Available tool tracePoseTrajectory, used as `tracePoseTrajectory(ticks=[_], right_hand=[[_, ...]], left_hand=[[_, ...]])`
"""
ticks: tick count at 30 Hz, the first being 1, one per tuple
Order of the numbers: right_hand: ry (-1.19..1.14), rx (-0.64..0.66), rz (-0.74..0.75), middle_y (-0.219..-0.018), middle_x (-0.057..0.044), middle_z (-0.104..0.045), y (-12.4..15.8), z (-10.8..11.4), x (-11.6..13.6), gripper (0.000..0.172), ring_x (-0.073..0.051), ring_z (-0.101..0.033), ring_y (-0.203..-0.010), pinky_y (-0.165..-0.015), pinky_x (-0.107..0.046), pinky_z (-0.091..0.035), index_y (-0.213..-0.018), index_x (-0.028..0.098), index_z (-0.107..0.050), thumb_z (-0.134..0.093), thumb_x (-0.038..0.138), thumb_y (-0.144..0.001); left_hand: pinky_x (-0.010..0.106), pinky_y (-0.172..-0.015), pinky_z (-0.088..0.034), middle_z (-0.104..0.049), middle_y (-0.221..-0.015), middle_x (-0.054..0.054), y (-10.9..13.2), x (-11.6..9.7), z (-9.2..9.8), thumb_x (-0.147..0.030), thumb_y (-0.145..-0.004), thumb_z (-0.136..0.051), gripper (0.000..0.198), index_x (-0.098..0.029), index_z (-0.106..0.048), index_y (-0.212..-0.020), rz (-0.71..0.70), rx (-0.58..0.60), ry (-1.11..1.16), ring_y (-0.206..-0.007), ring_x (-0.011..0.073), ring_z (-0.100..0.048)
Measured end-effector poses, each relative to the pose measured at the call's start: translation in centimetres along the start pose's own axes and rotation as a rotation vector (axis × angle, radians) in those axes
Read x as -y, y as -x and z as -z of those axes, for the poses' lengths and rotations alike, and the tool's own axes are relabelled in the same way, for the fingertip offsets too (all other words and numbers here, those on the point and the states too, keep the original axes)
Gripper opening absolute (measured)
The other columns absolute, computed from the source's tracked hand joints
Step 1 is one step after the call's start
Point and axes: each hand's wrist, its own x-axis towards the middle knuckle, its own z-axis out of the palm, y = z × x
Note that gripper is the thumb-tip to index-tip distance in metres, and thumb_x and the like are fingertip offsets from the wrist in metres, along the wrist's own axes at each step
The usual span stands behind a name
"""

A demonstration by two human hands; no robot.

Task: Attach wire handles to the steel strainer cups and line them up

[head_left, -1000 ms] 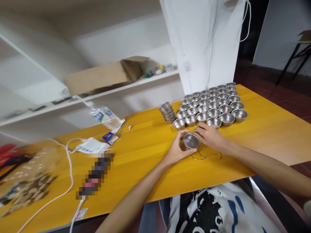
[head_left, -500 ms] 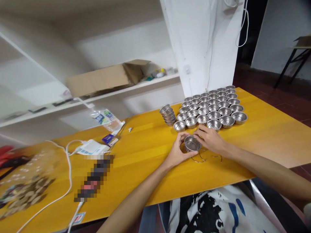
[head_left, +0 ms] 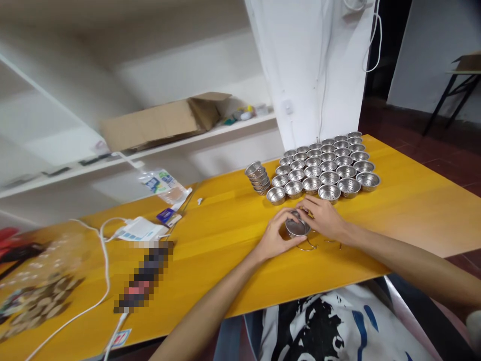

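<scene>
A small round metal cup (head_left: 296,229) sits tilted slightly toward me at the near part of the table. My left hand (head_left: 276,234) is closed around its left side, with the thumb along the near edge. At the far right rim, my right hand (head_left: 321,215) pinches the cup with thumb and fingertips; whether a wire is also between them is hidden. Bent thin wire pieces (head_left: 308,247) lie just below and to the right of the cup. Beyond my hands, rows of perforated metal cups (head_left: 329,193) stand with their mouths up.
Left of the rows leans a stack of similar cups (head_left: 259,180). Farther left are a clear plastic bottle (head_left: 165,185), a white power strip (head_left: 143,229) with cables and a pile of brown pieces (head_left: 41,303). A cardboard box (head_left: 150,123) rests on the shelf.
My left fingers have curled over the cup's far rim, and my right thumb and fingers have shifted slightly inward over it. The cup stays in nearly the same place.
</scene>
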Motion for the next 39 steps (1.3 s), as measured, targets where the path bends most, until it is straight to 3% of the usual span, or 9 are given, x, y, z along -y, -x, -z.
tracePoseTrajectory(ticks=[5,9,13,19,24,32,39], right_hand=[[-0.371,0.032,-0.193,-0.079,-0.002,-0.076,-0.2,0.5,0.9,0.027,-0.013,-0.060,-0.065,-0.067,-0.027,-0.046,-0.104,0.017,-0.081,-0.060,0.033,-0.107],[-0.545,0.151,-0.190,-0.092,-0.007,-0.082,-0.6,1.4,0.7,0.037,-0.015,-0.064,-0.074,-0.069,-0.028,-0.049,-0.104,0.019,-0.086,-0.057,0.042,-0.110],[-0.589,0.232,-0.142,-0.102,-0.007,-0.083,-0.8,1.4,0.1,0.031,-0.016,-0.064,-0.081,-0.074,-0.030,-0.050,-0.121,0.023,-0.084,-0.069,0.044,-0.104],[-0.598,0.189,-0.192,-0.077,-0.001,-0.070,-0.4,0.5,-0.2,0.039,-0.013,-0.051,-0.068,-0.066,-0.027,-0.037,-0.091,0.018,-0.083,-0.082,0.057,-0.091],[-0.649,0.275,-0.249,-0.070,0.002,-0.062,-0.1,0.2,0.0,0.044,-0.011,-0.044,-0.062,-0.060,-0.025,-0.031,-0.083,0.017,-0.074,-0.080,0.060,-0.090],[-0.671,0.292,-0.336,-0.074,-0.002,-0.069,0.0,-0.5,0.3,0.047,-0.014,-0.055,-0.068,-0.065,-0.027,-0.041,-0.078,0.017,-0.073,-0.082,0.063,-0.086],[-0.688,0.299,-0.335,-0.067,0.002,-0.062,-0.1,-0.7,0.5,0.048,-0.012,-0.049,-0.063,-0.062,-0.026,-0.035,-0.074,0.017,-0.071,-0.082,0.062,-0.086]], left_hand=[[0.048,-0.112,-0.052,-0.070,-0.129,0.013,-0.3,0.2,0.1,-0.044,-0.084,-0.090,0.047,-0.020,-0.069,-0.119,0.025,0.003,0.148,-0.123,0.0297,-0.068],[0.047,-0.115,-0.052,-0.069,-0.134,0.013,-0.2,0.7,0.3,-0.044,-0.083,-0.092,0.058,-0.020,-0.068,-0.129,0.105,0.011,0.263,-0.127,0.0297,-0.066],[0.044,-0.104,-0.056,-0.071,-0.125,0.011,-0.3,0.6,0.3,-0.046,-0.077,-0.096,0.065,-0.019,-0.067,-0.128,0.134,0.016,0.321,-0.116,0.0279,-0.068],[0.035,-0.088,-0.054,-0.069,-0.111,0.007,-0.5,0.8,-0.1,-0.044,-0.071,-0.100,0.059,-0.018,-0.066,-0.111,0.165,0.016,0.386,-0.097,0.0209,-0.067],[0.032,-0.082,-0.052,-0.069,-0.103,0.004,-0.5,1.4,-0.1,-0.043,-0.071,-0.098,0.055,-0.018,-0.066,-0.109,0.188,0.030,0.458,-0.088,0.0177,-0.065],[0.031,-0.078,-0.053,-0.069,-0.099,0.003,-0.4,1.8,-0.3,-0.041,-0.068,-0.099,0.056,-0.017,-0.069,-0.109,0.215,0.051,0.474,-0.085,0.0169,-0.064],[0.029,-0.079,-0.049,-0.067,-0.096,0.001,-0.4,1.6,-0.1,-0.033,-0.068,-0.096,0.052,-0.017,-0.066,-0.106,0.234,0.073,0.463,-0.083,0.0152,-0.061]])
